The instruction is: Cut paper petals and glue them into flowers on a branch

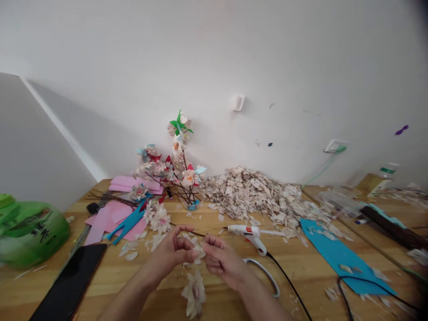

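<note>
Close together over the table, both hands have their fingers curled inward. My left hand point(170, 254) is bent, its thumb near the fingertips; what it holds, if anything, I cannot make out. My right hand point(224, 261) is pinched at the edge of a pale dried petal point(199, 252), which shows between the two hands. Just below them a flower made of cream petals point(194, 294) lies on the wood. Beyond the left hand is another petal flower point(160, 219), with a thin dark twig point(187, 229) running right from it behind the fingers.
A white glue gun point(250, 232) with a black cord lies right of my hands, by grey-handled scissors point(270, 276). Behind are a petal heap point(250, 191) and flowers on twigs in a cup point(192, 205). Left: phone point(70, 285), green jug point(33, 232). Right: blue sheet point(341, 254).
</note>
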A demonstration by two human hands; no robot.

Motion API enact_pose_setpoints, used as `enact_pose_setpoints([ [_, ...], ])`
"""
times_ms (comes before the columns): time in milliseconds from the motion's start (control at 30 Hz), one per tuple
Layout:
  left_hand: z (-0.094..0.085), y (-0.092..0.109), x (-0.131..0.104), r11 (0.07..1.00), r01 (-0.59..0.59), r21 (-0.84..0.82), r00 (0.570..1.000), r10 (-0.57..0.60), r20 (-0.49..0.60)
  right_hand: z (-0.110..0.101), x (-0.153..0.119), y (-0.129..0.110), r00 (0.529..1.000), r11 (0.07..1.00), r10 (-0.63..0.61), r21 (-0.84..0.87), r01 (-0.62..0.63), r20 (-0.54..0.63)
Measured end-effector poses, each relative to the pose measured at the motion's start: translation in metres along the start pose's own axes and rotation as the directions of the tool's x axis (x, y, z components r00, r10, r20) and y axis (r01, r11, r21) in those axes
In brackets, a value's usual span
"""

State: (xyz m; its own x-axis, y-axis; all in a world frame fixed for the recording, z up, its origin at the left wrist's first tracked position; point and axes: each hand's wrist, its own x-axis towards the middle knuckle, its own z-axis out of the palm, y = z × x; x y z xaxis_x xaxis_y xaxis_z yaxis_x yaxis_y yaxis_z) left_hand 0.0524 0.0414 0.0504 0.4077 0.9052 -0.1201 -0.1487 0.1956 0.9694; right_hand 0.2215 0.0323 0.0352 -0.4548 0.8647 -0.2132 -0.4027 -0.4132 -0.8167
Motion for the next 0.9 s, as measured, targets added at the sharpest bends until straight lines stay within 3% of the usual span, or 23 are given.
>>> enact_pose_setpoints([
  [200, -0.002, -0.002, 0.002, 1.0, -0.005, -0.005, 1.0, 0.005, -0.007, 0.004, -0.002, -0.003, 0.996, 0.999, 0.045, -0.003, -0.044, 0.077],
  [733, 0.0, 0.01, -0.001, 0.991, 0.053, -0.121, 0.995, -0.062, -0.074, 0.001, 0.001, 0.001, 1.0, 0.998, -0.028, 0.057, 0.027, 0.01],
  [900, 0.004, 0.012, -0.003, 0.964, 0.098, -0.249, 0.987, -0.127, -0.103, 0.005, 0.004, 0.005, 0.985, 0.989, -0.144, 0.011, 0.145, -0.099],
])
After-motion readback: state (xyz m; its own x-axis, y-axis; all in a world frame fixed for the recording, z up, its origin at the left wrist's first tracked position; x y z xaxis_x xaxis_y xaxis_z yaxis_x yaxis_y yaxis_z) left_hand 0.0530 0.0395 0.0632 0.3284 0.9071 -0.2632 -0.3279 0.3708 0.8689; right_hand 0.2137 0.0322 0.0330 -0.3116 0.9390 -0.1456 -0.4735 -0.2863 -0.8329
